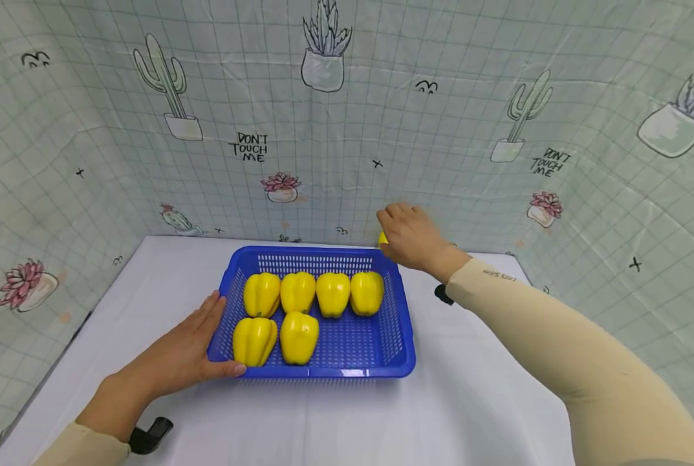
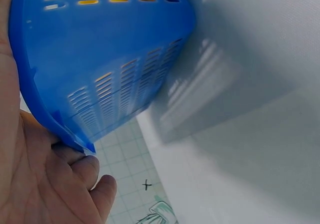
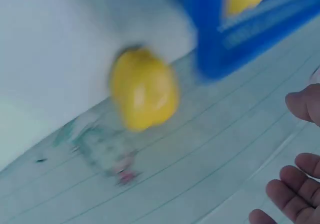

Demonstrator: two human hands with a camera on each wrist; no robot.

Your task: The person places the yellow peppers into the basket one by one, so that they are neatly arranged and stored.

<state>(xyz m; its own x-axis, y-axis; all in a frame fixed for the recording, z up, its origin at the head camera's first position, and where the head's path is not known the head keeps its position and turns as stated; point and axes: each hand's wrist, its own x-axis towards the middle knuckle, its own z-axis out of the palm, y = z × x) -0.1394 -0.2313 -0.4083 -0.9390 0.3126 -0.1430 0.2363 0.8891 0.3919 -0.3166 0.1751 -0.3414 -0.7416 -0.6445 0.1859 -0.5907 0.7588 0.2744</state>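
A blue plastic basket [image 1: 352, 373] holds several yellow bell peppers [image 1: 333, 294], with a full row at the back and two at the front left. My left hand [image 1: 186, 346] grips the basket's near left corner, thumb on the front rim and fingers along the left side. In the left wrist view, those fingers [image 2: 85, 171] meet the outer rim. Past the back right corner, my right hand [image 1: 411, 236] is raised near another yellow bell pepper [image 3: 145, 89], mostly hidden in the head view. The right wrist view shows that pepper apart from the spread fingers [image 3: 290, 189].
A white-covered table [image 1: 463, 388] lies under the basket. Grid-patterned cloth [image 1: 347, 129] printed with cacti hangs around the back and sides. A black strap piece [image 1: 443, 294] shows under the right wrist, another [image 1: 151, 436] by the left.
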